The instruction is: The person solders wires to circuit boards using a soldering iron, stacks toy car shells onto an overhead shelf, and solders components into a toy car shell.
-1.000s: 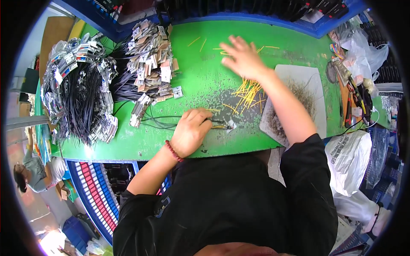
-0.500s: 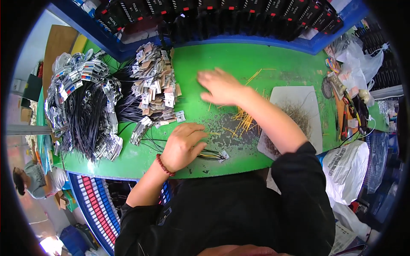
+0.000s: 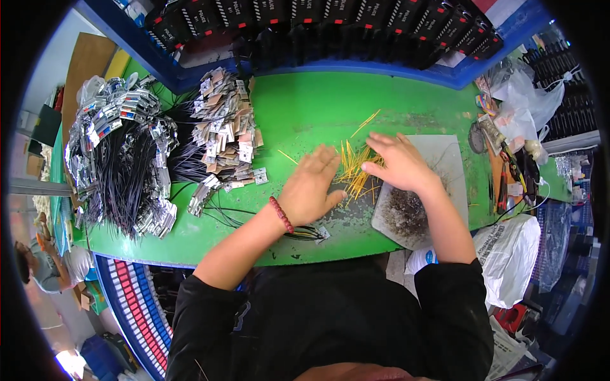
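And there they are, left hand [image 3: 311, 184] and right hand [image 3: 401, 165] apart, thumbs spread, flanking the yellow strands [image 3: 354, 166] on the green table [image 3: 305, 101], the crisscrossed pile's long axis running near to far, its top strays slanting far-right!

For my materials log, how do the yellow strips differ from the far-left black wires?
The yellow strips are short; the black wires look longer. Most strips lie loosely piled between left hand and right hand; the wires are massed thickly, away from both hands. Both rest on the green table.
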A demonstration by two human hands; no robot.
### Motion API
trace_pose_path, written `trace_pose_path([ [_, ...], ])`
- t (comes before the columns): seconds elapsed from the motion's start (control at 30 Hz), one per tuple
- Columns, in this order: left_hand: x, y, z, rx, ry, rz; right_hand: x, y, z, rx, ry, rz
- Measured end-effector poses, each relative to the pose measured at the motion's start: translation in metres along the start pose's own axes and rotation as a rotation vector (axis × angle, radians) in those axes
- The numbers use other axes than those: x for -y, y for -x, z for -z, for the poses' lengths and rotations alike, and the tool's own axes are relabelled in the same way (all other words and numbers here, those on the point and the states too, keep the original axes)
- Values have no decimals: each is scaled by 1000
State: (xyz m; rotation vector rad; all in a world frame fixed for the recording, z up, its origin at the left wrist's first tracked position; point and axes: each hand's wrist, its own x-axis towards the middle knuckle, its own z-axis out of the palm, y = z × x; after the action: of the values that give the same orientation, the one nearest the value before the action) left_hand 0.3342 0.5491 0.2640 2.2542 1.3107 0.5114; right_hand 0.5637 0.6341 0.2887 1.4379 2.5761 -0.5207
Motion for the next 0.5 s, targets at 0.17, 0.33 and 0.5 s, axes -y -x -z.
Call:
trace_pose_path([
  [0.17, 7, -17, -14, -84, -71, 35, -37, -40, -32, -302, 126, -23],
  [0.33, 15, -21, -10, -187, 87, 39, 19, 11, 23, 195, -133, 145],
  [0.5, 13, -65, -28, -174, -144, 3, -24, 11, -25, -174, -107, 187],
])
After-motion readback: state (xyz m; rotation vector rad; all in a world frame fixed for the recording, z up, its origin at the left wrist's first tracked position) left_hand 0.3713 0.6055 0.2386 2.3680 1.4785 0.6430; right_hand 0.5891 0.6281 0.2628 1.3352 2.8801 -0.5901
